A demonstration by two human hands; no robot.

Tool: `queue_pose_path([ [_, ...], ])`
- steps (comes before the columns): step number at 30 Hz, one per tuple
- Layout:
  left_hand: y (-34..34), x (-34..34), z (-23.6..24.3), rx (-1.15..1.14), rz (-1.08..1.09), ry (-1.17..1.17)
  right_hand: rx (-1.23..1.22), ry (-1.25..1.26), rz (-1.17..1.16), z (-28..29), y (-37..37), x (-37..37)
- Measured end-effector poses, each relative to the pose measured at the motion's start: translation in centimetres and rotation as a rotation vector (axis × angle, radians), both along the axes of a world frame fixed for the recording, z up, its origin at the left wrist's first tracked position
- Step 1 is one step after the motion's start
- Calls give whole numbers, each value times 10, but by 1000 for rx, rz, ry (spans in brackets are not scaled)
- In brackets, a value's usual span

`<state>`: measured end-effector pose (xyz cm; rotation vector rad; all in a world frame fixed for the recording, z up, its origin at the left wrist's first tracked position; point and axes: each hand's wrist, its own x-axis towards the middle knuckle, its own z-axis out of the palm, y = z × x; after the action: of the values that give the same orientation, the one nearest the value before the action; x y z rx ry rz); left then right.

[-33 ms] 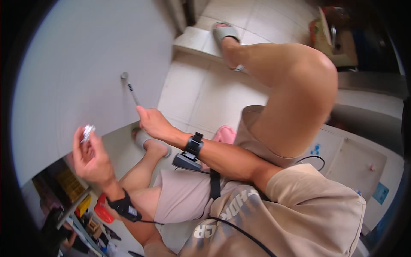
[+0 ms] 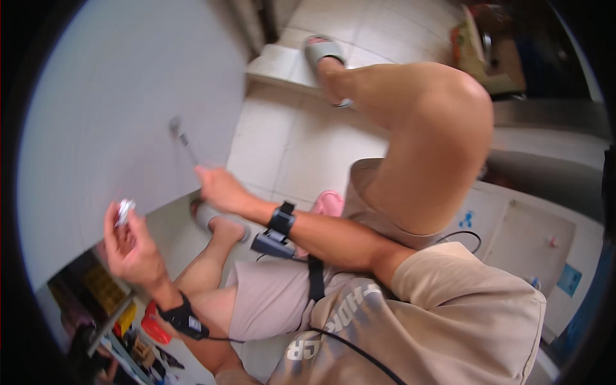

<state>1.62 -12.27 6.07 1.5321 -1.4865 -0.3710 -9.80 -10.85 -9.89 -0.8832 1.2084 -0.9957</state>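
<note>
Right hand [image 2: 215,186] clamped on slender tool [image 2: 186,149] at white wall [image 2: 115,115].
The tool's long axis is directed up-left from the grip; a small shiny part [image 2: 124,210] is pinched in the left hand [image 2: 131,247], set lower-left.

My left hand [image 2: 131,247] is raised, palm turned toward me, fingers curled and pinched together at the tips, a black strap round its wrist. My right arm reaches forward across my lap, its forearm nearly level, and my right hand [image 2: 218,187] is closed in a fist, a black band on that wrist too.
</note>
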Motion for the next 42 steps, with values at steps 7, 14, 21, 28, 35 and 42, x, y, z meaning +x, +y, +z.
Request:
queue_pose_path([
  [7, -1, 17, 2, 49, -22, -60, -82, -106, 165, 48, 73, 56],
  [14, -3, 20, -5, 10, 6, -21, 55, -138, -75, 15, -14, -14],
  [21, -17, 11, -12, 47, 33, 6, 89, -273, -17, 20, 18, 26],
  [28, -25, 1, 42, -40, 40, -267, -198, 128, 46, 31, 4, 9],
  [35, -70, -78, 109, -297, -298, -556, -177, 191, -176, -34, -22, -65],
  [42, -141, -136, 155, -457, -432, -1131, 149, -174, -289, -29, -32, -73],
])
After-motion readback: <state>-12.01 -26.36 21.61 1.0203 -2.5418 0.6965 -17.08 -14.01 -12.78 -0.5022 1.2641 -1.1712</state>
